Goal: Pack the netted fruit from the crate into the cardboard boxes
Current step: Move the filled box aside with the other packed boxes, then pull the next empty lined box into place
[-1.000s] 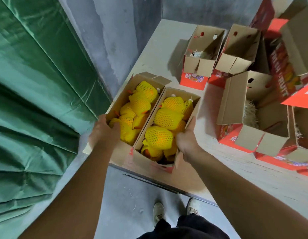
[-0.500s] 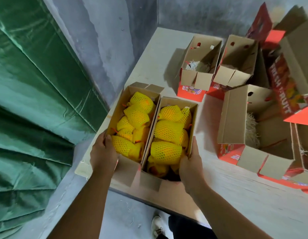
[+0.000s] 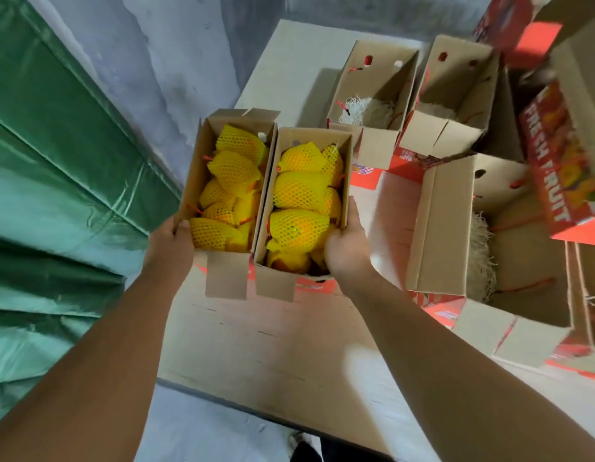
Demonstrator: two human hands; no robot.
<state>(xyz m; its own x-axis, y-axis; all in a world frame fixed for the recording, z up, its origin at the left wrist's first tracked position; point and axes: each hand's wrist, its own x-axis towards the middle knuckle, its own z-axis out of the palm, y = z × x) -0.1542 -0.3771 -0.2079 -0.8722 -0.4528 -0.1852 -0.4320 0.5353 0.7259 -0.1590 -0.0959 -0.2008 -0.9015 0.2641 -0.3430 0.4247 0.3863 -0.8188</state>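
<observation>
Two fruit boxes (image 3: 272,181), between fingers (image 3: 181,225)

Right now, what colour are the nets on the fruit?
Yellow netted fruit, seen in the head view.

Your right hand (image 3: 347,248) hides the near corner of the right fruit box (image 3: 350,168), and the red "FRESH FRUIT" carton (image 3: 556,155) is blurred and cut off at the right edge.
</observation>
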